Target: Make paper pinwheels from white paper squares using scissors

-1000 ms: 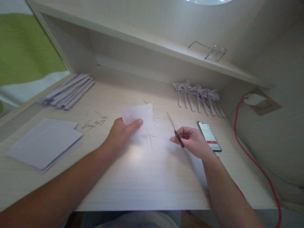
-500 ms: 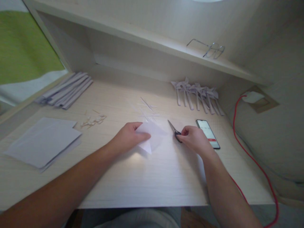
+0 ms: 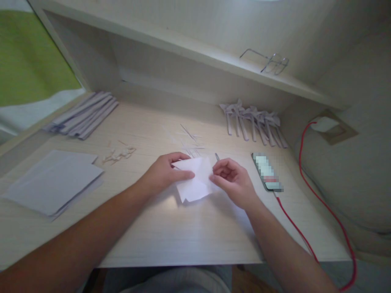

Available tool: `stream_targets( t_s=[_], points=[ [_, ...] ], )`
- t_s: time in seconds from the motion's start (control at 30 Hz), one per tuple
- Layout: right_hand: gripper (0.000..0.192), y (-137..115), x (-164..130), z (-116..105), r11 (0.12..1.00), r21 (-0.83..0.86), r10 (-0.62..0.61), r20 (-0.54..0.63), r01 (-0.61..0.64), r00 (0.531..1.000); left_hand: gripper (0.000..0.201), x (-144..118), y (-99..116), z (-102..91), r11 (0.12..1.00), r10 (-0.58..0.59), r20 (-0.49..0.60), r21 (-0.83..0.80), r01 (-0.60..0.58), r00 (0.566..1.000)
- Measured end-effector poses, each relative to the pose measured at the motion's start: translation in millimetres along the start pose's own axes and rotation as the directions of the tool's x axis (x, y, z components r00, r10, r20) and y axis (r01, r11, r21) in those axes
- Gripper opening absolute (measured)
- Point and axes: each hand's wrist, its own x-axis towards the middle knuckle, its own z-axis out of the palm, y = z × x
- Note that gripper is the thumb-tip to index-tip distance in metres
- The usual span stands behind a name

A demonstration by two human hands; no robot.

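A square of white paper [image 3: 195, 179] is held up off the desk, creased, with a small notch at its lower edge. My left hand [image 3: 172, 173] pinches its left side, thumb on the front and fingers behind. At the right edge, my right hand [image 3: 230, 179] has its curled fingers and thumb closed on the paper. Behind that hand, the scissors [image 3: 216, 156] are on the desk; only the blade tip shows. Thin white paper strips [image 3: 192, 140] lie scattered just beyond the paper.
Paper sheets [image 3: 55, 183] and cotton swab pieces [image 3: 119, 154] lie left, below rolled paper sticks [image 3: 85, 114]. Paper pinwheels [image 3: 253, 118] line the back right. A phone [image 3: 267, 173] with a red cable [image 3: 296, 228] lies right. Wire-frame glasses [image 3: 275, 63] rest on the shelf [image 3: 183, 44].
My right hand has let go of the scissors and moved left to the paper's right edge. The paper now faces me flatter and more spread out; my left hand keeps its hold.
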Motion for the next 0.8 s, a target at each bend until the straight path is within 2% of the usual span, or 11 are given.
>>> stream_targets(
  t_s=[0.07,0.13,0.2,0.27,0.37,0.43,0.6,0.7,0.8],
  points=[
    [0.027,1.7,1.5,2.7,0.994,0.111,0.012,-0.078,-0.003,0.997,0.056,2.2,-3.7,-0.3,0.983,0.044,-0.051,-0.174,-0.052,0.998],
    [0.027,1.8,2.5,5.0,0.988,0.154,0.011,-0.114,0.007,0.993,0.048,2.4,-6.8,1.2,0.965,0.037,0.024,-0.259,-0.030,0.999],
    [0.022,1.4,2.3,7.7,0.991,0.132,-0.009,-0.119,0.025,0.993,0.040,1.0,-9.0,4.1,0.973,0.019,0.131,-0.231,0.012,0.991],
    [0.016,1.3,1.2,9.7,0.995,0.096,-0.020,-0.114,0.031,0.993,0.040,-0.8,-9.9,7.0,0.986,0.030,0.157,-0.164,-0.004,0.987],
    [0.009,1.5,-0.9,7.9,0.997,0.074,-0.006,-0.056,0.011,0.998,0.040,-2.1,-9.0,8.9,0.991,0.071,0.129,-0.120,-0.056,0.989],
    [0.008,0.9,-2.0,3.2,0.998,0.051,-0.040,0.009,0.039,0.999,0.037,-2.0,-7.7,8.5,0.990,0.072,0.118,-0.128,-0.057,0.990],
    [0.023,-3.8,-2.7,-8.4,0.949,-0.168,-0.230,0.216,0.268,0.949,0.032,-1.2,-5.9,5.4,0.982,0.063,0.086,-0.182,-0.046,0.994],
    [0.021,-6.5,-2.7,-9.1,0.915,-0.222,-0.281,0.253,0.338,0.926,0.031,-0.7,-7.0,4.2,0.982,0.075,0.095,-0.179,-0.057,0.993],
    [0.014,-8.7,-3.2,-7.4,0.905,-0.238,-0.291,0.257,0.352,0.922,0.031,-0.2,-8.3,4.0,0.987,0.076,0.084,-0.149,-0.063,0.994]
  ],
)
